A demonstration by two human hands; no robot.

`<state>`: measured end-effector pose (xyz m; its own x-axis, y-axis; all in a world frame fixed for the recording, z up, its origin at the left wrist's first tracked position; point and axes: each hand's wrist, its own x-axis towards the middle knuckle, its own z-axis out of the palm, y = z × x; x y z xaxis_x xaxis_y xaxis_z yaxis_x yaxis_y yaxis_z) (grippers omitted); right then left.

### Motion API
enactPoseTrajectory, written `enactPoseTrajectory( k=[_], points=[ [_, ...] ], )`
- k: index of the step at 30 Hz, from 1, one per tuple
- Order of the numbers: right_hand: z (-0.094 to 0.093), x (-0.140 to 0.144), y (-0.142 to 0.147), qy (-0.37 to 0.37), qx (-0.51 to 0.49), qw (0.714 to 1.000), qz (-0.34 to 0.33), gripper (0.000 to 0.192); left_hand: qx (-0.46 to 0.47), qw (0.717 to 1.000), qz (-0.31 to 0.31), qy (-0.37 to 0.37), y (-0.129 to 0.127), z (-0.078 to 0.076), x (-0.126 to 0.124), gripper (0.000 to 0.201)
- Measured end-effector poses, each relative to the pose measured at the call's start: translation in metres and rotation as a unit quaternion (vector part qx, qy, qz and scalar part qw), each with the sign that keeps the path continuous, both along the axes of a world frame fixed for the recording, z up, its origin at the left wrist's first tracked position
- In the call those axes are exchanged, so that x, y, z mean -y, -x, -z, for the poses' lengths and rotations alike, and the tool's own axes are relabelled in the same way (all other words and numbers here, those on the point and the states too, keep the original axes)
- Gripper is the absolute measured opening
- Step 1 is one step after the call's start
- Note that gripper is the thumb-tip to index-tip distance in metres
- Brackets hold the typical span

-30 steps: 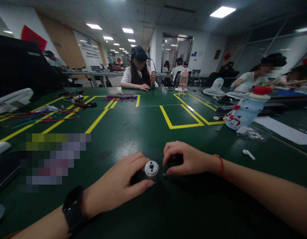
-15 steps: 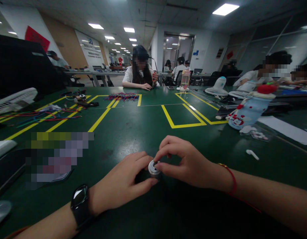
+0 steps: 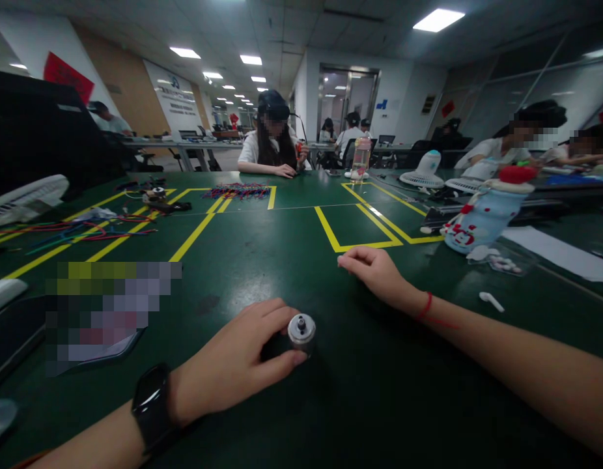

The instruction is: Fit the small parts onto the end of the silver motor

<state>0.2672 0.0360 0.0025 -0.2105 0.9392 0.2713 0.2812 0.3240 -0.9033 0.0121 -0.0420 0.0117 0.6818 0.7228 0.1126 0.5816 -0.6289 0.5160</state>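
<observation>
The left hand point(image 3: 236, 365) lies on the green mat point(image 3: 282, 260) with its fingers point(image 3: 277, 319) curled round a small metal cylinder point(image 3: 301, 329), thumb beneath and forefinger above, so that the piece is pinned upright on the surface. The silver end cap faces up, with a dark central stub showing. The hold looks meant to steady the part and keep its top face clear of the fingertips. A black wristwatch point(image 3: 150, 407) sits on that wrist.

The right hand point(image 3: 372, 270) is well beyond and to the right of the cylinder, resting low over the mat, fingers loosely curled inward; whether they pinch anything small cannot be told. A red cord bracelet point(image 3: 425, 305) is on its wrist.

Beyond the right fingertips, yellow tape outlines point(image 3: 355, 228) mark rectangular bays on the mat. Further right lie a white earbud-like piece point(image 3: 491, 301), a pale blue figurine with a red cap point(image 3: 482, 215) tipped on its side, and a white sheet point(image 3: 560, 254). Far to the left of the left fingers is a bundle of coloured wires point(image 3: 81, 231); another bundle point(image 3: 238, 191) lies at the far edge.

The room is an open office under ceiling panel lights. A person in white point(image 3: 272, 146) sits across the table, and others work at the right.
</observation>
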Motion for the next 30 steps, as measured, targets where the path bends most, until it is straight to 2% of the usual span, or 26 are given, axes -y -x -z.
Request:
enactPoseTrajectory(
  k=[3,6,11,16,19,23,26,30],
  points=[
    [0.014,-0.021,-0.013,0.026,-0.021,0.999,0.029,0.032,-0.002,1.000,0.000,0.001,0.001,0.001,-0.001,0.023],
    [0.019,-0.027,-0.015,0.036,-0.026,0.999,0.029,0.034,-0.001,1.000,0.000,-0.003,0.002,0.003,-0.002,0.023],
    [0.020,-0.023,-0.014,0.025,-0.004,0.999,0.022,0.031,0.001,1.000,-0.001,-0.009,0.002,0.005,-0.002,0.026],
    [0.014,-0.017,-0.012,0.005,0.047,0.999,0.002,0.027,0.000,1.000,0.002,-0.006,0.002,0.001,0.000,0.026],
    [0.006,-0.004,-0.003,-0.007,0.099,0.994,-0.038,0.021,0.000,1.000,0.001,-0.004,0.001,-0.001,0.001,0.024],
    [-0.012,0.028,0.017,-0.027,0.135,0.985,-0.104,0.017,-0.002,1.000,0.001,0.001,0.002,0.000,0.001,0.018],
    [-0.025,0.052,0.033,-0.109,0.129,0.963,-0.210,0.024,-0.003,1.000,0.002,-0.008,0.004,0.002,0.001,0.018],
    [-0.030,0.070,0.046,-0.133,0.115,0.961,-0.213,0.013,0.001,1.000,0.008,-0.019,0.006,0.004,0.003,0.019]
  ],
)
